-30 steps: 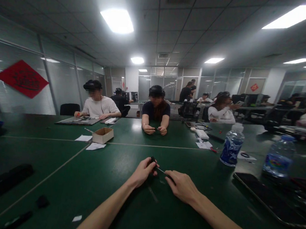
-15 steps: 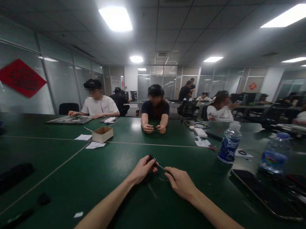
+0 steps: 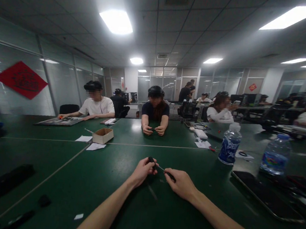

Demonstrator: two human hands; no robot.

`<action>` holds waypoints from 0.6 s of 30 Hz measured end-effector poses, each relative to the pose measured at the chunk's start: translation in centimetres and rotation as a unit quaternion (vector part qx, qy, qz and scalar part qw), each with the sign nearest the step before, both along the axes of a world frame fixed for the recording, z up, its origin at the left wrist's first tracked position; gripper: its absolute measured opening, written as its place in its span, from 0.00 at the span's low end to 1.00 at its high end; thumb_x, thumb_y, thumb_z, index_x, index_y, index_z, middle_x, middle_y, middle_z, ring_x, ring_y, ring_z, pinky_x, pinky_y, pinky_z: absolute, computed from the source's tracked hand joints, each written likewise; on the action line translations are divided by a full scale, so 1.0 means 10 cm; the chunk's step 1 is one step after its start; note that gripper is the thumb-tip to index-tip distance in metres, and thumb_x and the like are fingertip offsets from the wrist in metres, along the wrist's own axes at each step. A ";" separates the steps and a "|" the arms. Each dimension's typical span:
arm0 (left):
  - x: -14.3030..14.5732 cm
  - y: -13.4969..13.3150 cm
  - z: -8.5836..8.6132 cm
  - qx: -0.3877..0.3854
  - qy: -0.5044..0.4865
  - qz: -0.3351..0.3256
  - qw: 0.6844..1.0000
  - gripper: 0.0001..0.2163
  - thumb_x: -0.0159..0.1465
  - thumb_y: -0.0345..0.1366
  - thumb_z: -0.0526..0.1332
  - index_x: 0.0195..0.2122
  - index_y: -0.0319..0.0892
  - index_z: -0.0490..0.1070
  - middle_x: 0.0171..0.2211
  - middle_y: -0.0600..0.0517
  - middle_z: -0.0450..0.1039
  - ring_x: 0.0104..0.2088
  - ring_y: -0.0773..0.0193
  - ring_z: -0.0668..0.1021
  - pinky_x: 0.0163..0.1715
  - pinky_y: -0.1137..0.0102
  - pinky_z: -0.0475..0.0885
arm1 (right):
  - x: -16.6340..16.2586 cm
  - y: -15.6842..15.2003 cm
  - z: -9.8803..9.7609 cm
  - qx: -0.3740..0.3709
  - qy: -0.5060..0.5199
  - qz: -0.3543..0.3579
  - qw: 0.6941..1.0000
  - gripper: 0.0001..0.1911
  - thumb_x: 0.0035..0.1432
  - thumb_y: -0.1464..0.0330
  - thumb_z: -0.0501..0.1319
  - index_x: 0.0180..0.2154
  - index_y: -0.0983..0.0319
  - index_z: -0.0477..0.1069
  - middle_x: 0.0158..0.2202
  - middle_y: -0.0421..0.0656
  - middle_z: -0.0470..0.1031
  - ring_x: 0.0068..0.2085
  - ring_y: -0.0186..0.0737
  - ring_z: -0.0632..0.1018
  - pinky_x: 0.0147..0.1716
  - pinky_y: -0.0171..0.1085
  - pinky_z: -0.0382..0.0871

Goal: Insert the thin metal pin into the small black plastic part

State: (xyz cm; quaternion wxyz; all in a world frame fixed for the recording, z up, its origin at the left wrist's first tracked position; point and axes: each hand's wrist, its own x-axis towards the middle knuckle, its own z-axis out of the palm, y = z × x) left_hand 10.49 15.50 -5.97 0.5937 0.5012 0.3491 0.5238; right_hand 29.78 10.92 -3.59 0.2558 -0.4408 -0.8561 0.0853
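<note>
My left hand is closed around a small black part, which sticks up past the thumb; its exact kind is too small to make out. A screwdriver with a dark handle is held in my right hand, its fingers wrapped round the handle. The thin metal shaft points up and left, and its tip reaches the black part at my left fingers. Whether the tip sits in a screw cannot be seen. Both hands are just above the green table.
On the right stand two water bottles and a phone lies flat. An open cardboard box rests on papers at left. Black items and a white scrap lie front left. A person sits opposite.
My right hand has shifted slightly, showing more of the screwdriver's handle. The black part in my left hand is turned a little. The person at far left has moved an arm leftward.
</note>
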 end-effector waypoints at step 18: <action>0.00 -0.04 0.05 0.008 0.005 -0.011 1.000 0.19 0.53 0.26 0.59 0.47 0.35 0.66 0.39 0.44 0.72 0.28 0.68 0.75 0.30 0.73 0.70 | -0.02 0.02 -0.02 0.018 -0.058 -0.025 0.998 0.16 0.63 0.64 0.47 0.44 0.59 0.71 0.31 0.42 0.75 0.30 0.37 0.75 0.30 0.33 0.63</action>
